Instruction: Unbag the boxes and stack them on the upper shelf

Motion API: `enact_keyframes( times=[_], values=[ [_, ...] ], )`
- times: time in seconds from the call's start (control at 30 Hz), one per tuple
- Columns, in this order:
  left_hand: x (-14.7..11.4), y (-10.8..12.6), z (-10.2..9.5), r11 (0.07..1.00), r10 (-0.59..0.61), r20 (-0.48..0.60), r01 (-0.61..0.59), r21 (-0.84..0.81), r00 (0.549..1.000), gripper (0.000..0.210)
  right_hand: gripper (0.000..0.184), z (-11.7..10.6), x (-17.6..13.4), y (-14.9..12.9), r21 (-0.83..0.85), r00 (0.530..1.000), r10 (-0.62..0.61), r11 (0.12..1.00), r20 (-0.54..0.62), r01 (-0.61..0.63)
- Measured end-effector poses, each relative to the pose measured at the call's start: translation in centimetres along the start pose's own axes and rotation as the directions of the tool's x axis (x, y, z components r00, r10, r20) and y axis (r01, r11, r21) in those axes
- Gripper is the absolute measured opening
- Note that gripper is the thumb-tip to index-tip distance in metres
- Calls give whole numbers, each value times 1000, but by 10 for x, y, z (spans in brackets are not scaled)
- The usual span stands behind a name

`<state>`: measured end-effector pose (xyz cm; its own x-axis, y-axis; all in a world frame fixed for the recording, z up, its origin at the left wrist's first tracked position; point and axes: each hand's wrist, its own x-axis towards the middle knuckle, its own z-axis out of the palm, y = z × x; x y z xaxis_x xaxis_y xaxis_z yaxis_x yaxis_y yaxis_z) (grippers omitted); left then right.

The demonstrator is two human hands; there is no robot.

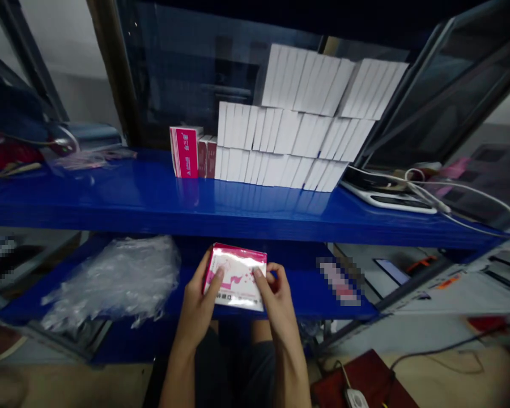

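Note:
A flat pink-and-white printed box [238, 277] is held up in front of the lower blue shelf, its glossy face toward me. My left hand [202, 294] grips its left edge, thumb lying on the face. On the other side, my right hand [276, 292] pinches the right edge, thumb on top and fingers curled behind. The backs of the fingers under the box are hidden. Beyond it, on the upper blue shelf [144, 195], stand rows of white boxes [284, 133], with a pink box [186, 153] and dark red boxes [207, 156] at their left end.
A heap of clear plastic wrapping [123, 277] covers the lower shelf's left part. At the right end of the upper shelf lie a white flat device [399, 198] and a loose white cable [484, 192]. A power strip [356, 398] rests on a red-brown surface at lower right.

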<state>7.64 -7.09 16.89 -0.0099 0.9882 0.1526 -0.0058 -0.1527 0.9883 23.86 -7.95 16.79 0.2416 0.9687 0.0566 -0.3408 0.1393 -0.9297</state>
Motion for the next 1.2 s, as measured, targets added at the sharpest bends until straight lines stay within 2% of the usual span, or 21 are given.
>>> enact_keyframes(
  times=[0.17,0.33,0.43,0.53,0.63,0.8,0.93,1.03,1.13,1.2],
  values=[
    [14,-34,8,993,-33,-11,34,113,999,74,68,-22,14,34,-73,980,182,982,77,-176],
    [17,-48,5,973,-101,138,69,218,985,72,68,-41,19,47,-95,977,193,978,91,-184],
    [19,-50,-1,968,-120,225,64,242,967,70,60,-49,20,46,-139,986,123,985,114,-107],
    [20,-52,-4,964,-137,255,69,258,957,68,53,-55,20,43,-231,984,50,973,168,-10],
    [20,-54,-2,981,-129,250,86,175,960,68,52,-58,19,41,-295,973,25,954,230,45],
    [19,-58,-1,996,-69,249,79,-31,966,67,54,-61,18,39,-321,963,30,945,267,60],
    [18,-58,-6,996,-68,233,78,-33,970,67,62,-68,15,41,-306,966,-41,944,256,121],
    [17,-56,-8,1000,17,234,-22,20,972,60,55,-74,14,41,-344,948,-180,901,261,265],
    [15,-53,-4,977,193,265,-209,36,945,44,44,-76,14,41,-407,909,-320,818,267,407],
    [15,-51,-1,958,263,256,-283,46,930,42,42,-76,14,40,-421,891,-374,787,256,451]
  ],
)
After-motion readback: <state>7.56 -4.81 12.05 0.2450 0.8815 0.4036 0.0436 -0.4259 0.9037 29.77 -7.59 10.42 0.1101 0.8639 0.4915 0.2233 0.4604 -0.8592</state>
